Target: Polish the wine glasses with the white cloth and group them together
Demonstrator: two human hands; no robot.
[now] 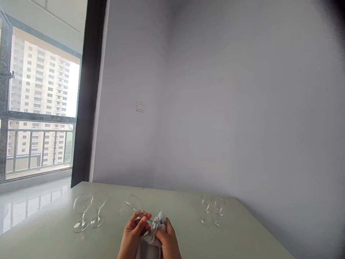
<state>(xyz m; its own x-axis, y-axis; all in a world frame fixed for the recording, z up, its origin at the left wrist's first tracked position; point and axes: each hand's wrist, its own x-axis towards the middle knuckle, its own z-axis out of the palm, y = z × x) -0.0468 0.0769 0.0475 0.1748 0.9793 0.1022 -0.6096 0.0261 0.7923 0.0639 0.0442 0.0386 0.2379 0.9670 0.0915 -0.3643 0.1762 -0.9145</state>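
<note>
Left hand (135,226) grips a tilted glass (133,202), right hand (165,237) grips a cloth (161,217)

The left fingers are closed around the stem and the lower end of the bowl. The bowl leans up and away beyond these fingertips, toward the left, while the foot points back toward the right fingers. The right fingers are curled around the bunched cloth, which sits against the foot and hangs down between the two hands. How much of the foot it covers is hard to tell.

Both hands are above a pale green table (242,237). Well to the left of the left fingers, an outer left glass (81,205) and an inner left glass (98,205) stand upright on their feet, close together. Well to the right of the right fingers stand two smaller ones, also upright: an inner right glass (205,205) and an outer right glass (218,208).

Beyond the fingertips, past the far edge, rises a grey wall (202,108) with a light switch (139,107). Far off to the left of the fingers, a window (40,118) shows a tall building (39,79).
</note>
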